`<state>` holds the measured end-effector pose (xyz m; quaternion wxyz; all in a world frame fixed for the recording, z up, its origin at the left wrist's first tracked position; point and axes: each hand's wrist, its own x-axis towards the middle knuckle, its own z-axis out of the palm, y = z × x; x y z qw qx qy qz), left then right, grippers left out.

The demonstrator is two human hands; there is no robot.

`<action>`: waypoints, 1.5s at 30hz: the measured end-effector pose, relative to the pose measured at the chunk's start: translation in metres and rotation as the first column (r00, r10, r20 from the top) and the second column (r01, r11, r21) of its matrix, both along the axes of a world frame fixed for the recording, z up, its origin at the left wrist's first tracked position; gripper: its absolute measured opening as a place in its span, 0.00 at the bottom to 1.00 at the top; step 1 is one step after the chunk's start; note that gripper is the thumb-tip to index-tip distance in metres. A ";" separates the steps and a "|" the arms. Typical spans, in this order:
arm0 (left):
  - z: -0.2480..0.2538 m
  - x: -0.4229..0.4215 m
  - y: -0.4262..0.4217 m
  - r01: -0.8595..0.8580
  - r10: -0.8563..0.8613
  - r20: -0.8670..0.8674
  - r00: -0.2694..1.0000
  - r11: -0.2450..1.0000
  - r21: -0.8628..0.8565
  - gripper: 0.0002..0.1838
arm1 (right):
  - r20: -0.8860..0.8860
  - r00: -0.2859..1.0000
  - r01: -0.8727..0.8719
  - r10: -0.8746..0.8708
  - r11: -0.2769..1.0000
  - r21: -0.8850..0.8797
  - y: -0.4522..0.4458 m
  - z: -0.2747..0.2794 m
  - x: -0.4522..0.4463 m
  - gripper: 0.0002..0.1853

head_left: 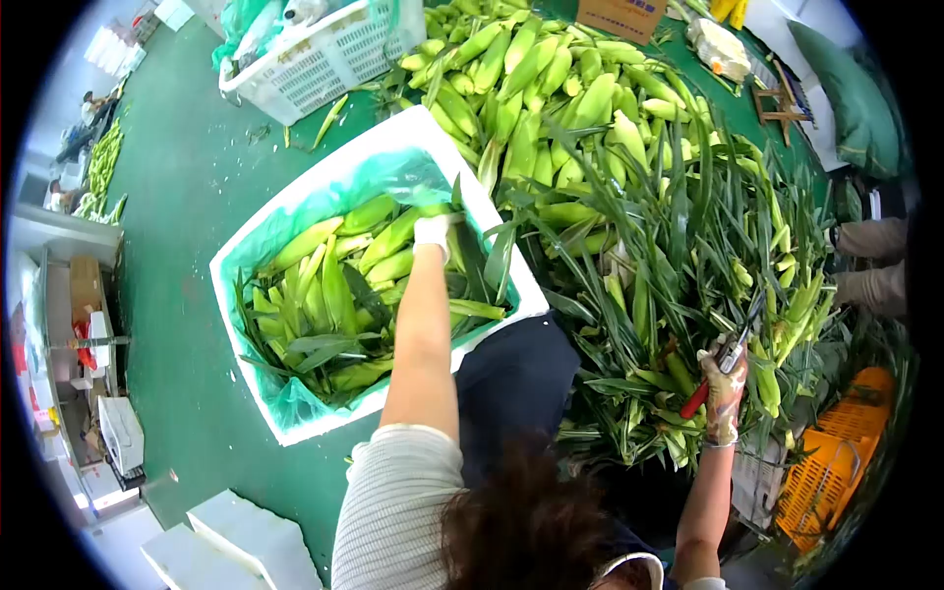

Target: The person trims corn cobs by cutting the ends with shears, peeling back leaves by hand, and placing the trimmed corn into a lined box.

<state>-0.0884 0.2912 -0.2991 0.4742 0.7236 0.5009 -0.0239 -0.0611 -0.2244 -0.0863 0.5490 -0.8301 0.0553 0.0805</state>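
Note:
My left hand point(431, 234), in a white glove, reaches into a white foam box point(241, 349) lined with green plastic film point(403, 175). Its fingers are wrapped round a green ear of corn point(433, 210) near the far right inner side; the fingertips are partly hidden. Several unhusked ears of corn point(337, 295) and dark leaves lie in the box. On the right, my right hand point(725, 383), in a patterned glove, grips pruning shears point(695, 400) with a red handle, blades pointing away from me. It is over a heap of corn leaves point(639, 256) and stalks.
A large pile of corn ears point(551, 79) fills the far middle. Behind the box stands a white plastic crate point(324, 64). An orange crate point(836, 452) is at the right, near another person's legs point(870, 265). White foam pieces point(231, 541) lie on the green floor point(177, 295).

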 end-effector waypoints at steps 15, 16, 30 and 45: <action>0.316 0.024 -0.177 0.146 -0.830 0.322 0.455 0.427 0.892 0.30 | 0.510 0.711 -0.124 0.483 0.801 -0.586 0.025 0.058 -0.016 0.33; 0.331 0.038 -0.208 0.233 -0.890 0.285 0.355 0.379 0.895 0.29 | 0.465 0.765 -0.092 0.446 0.790 -0.606 0.020 0.067 -0.019 0.36; 0.313 0.113 -0.402 0.991 -0.910 0.395 -0.126 -0.133 0.010 0.42 | 0.103 0.940 -0.258 0.324 0.877 -0.405 -0.118 0.105 -0.037 0.54; 0.362 0.130 -0.427 0.645 -0.750 -0.552 -0.364 -0.631 0.432 0.27 | -0.177 0.978 0.131 -0.106 0.982 0.138 -0.150 0.052 -0.030 0.27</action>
